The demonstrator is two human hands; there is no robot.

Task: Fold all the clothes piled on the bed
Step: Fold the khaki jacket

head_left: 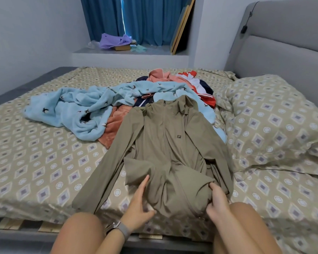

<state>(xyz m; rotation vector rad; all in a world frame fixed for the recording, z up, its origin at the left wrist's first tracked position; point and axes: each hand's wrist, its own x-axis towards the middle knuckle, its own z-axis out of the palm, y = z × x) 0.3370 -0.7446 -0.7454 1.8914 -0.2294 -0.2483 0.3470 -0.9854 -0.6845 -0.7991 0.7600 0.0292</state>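
Observation:
An olive zip-up jacket [165,143] lies front up on the bed [35,162], collar away from me, left sleeve stretched toward the near edge. Its hem is bunched near me. My left hand [139,204] rests on the hem's left side with fingers fairly straight and thumb spread. My right hand [217,200] grips the bunched fabric at the hem's right side. Behind the jacket lies a pile: a light blue fleece garment [77,107] with dark bird prints, an orange-pink piece [114,125], a pink garment [160,74] and a red, white and navy one [196,83].
A pillow [275,125] in the same patterned cover lies at the right, against the grey padded headboard [286,43]. Beyond the bed is a window ledge [128,52] with a purple bag, a box and blue curtains. My knees show at the bottom edge.

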